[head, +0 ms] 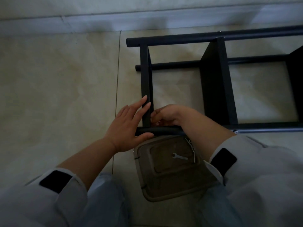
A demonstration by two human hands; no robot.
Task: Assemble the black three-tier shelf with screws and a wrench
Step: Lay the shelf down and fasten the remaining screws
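Note:
The black shelf frame [213,76] lies on its side on the tiled floor, its round poles running left to right and flat panels standing across them. My left hand [127,125] rests with straight fingers on the end panel [146,76], thumb under the near pole [162,129]. My right hand [167,116] is curled at the corner where that panel meets the near pole; its fingertips pinch something small that I cannot make out. A small silver wrench [179,156] lies in a brown tray [164,182] between my knees, with screws [192,147] along the tray's right edge.
Pale floor tiles stretch to the left, and a wall skirting [98,22] runs along the top. The shelf continues off the right edge. My grey sleeves and knees fill the bottom of the view.

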